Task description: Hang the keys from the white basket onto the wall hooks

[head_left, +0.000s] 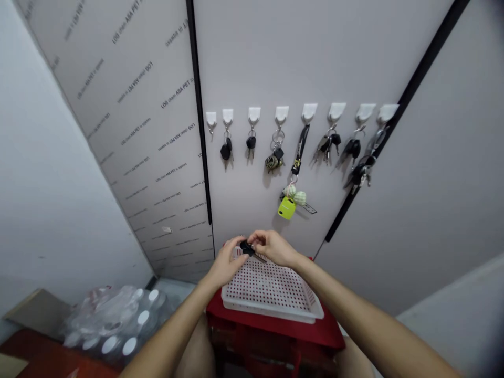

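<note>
- Holding keys point(247, 249) up over the far edge of the white basket point(268, 286), both hands meeting there.
- Left hand point(227, 264): grip narrow, thumb and fingers around the black key heads.
- Right hand point(276, 248): grip narrow, fingertips pinched at the same keys; exact contact too small to tell.
- Basket: perforated, sits on red bench point(271, 327).
- Pale panel point(252, 205) behind: row of white hooks point(282, 113), several key bunches point(274, 159) hanging.
- Black strap point(301, 147) with yellow-green tag point(287, 208) hangs lowest.
- Plastic-wrapped bottles point(110, 344), lower left.
</note>
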Demonstrator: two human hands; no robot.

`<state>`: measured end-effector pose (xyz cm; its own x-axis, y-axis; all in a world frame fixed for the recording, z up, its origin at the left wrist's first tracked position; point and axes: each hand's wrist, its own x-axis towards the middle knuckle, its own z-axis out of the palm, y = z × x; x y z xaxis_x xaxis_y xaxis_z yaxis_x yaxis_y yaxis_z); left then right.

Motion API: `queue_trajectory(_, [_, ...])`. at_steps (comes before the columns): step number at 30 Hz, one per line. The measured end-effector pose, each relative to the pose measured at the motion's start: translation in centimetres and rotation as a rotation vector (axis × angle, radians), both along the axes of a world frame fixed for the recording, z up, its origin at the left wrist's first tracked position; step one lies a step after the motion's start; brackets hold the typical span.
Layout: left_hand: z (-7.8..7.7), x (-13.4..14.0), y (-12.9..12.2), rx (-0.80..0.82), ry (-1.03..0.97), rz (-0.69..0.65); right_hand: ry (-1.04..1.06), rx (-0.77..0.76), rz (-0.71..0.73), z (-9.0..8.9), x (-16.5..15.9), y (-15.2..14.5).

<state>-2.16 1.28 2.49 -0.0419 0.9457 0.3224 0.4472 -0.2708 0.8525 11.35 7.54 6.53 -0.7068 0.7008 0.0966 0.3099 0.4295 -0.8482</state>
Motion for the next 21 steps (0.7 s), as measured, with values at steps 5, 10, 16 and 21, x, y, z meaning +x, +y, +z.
queue_trajectory(5, [2.8,-0.9,-0.1,0.013,-0.053,-0.056,0.076,-0.151,0.082,1.8,-1.2,0.3])
queue_trajectory(10, [2.0,-0.4,0.2,-0.100,-0.368,-0.063,0.251,-0.418,-0.139,1.5,-1.5,0.4])
queue_trajectory(16, [0.7,0.7,1.6,-0.117,-0.890,0.169,0.226,-0.262,-0.168,-1.7,-1.9,-1.5])
queue_trajectory(21, [0.7,1.5,2.3,-0.001,-0.903,0.268,0.380,-0.338,-0.231,-3.1,-3.6,-2.6])
